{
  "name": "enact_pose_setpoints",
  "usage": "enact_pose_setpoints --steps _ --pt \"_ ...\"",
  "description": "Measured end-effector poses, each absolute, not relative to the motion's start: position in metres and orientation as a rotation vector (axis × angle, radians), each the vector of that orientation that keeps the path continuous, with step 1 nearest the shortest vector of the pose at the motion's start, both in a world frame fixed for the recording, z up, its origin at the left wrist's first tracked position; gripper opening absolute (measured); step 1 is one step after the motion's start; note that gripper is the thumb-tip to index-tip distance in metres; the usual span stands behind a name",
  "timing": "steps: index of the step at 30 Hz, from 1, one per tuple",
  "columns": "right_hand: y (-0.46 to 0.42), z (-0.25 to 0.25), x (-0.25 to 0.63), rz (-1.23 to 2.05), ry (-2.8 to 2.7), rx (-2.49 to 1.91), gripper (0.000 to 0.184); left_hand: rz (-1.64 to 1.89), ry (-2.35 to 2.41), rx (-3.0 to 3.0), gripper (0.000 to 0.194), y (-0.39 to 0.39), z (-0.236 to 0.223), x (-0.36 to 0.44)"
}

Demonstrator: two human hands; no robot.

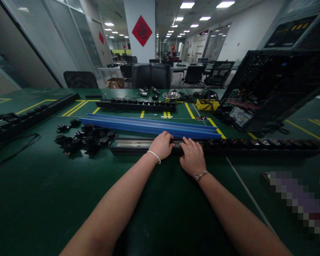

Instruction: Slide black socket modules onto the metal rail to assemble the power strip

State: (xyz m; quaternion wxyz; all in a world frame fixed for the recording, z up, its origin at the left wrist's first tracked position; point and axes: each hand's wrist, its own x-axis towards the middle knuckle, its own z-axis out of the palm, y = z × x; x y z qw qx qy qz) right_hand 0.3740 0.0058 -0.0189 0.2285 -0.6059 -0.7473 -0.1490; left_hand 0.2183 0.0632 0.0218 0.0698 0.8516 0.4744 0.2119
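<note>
A long black rail (138, 150) with a shiny metal strip in its channel lies crosswise on the green table. My left hand (161, 145) is closed over the middle of this rail, its fingertips bent over the far side. Just to the right, my right hand (193, 156) also grips the rail, its fingers curled across the top. Small black parts (256, 143) sit in a row along the rail's right stretch. A pile of loose black plastic pieces (88, 140) lies by the left end. What is under my fingers is hidden.
Behind the rail lies a long blue channel (149, 126). Farther back are another black rail (136, 105), a metal bowl (171, 95) and a yellow box (207, 104). An open computer case (256, 89) stands at right. Another black rail (29, 115) lies at left.
</note>
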Motion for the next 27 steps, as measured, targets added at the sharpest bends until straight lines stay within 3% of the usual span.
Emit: enact_pose_setpoints --steps 8,15,27 --pt "0.006 -0.018 0.374 -0.419 -2.062 -1.681 0.038 0.614 1.46 2.479 0.025 0.067 0.023 0.199" --pt "0.005 -0.017 0.374 -0.407 -2.059 -1.7 0.037 0.721 1.403 2.345 0.039 0.072 0.02 0.191" --pt "0.005 -0.014 0.373 -0.384 -2.077 -1.736 0.037 0.692 1.435 2.212 0.039 0.073 0.025 0.173"
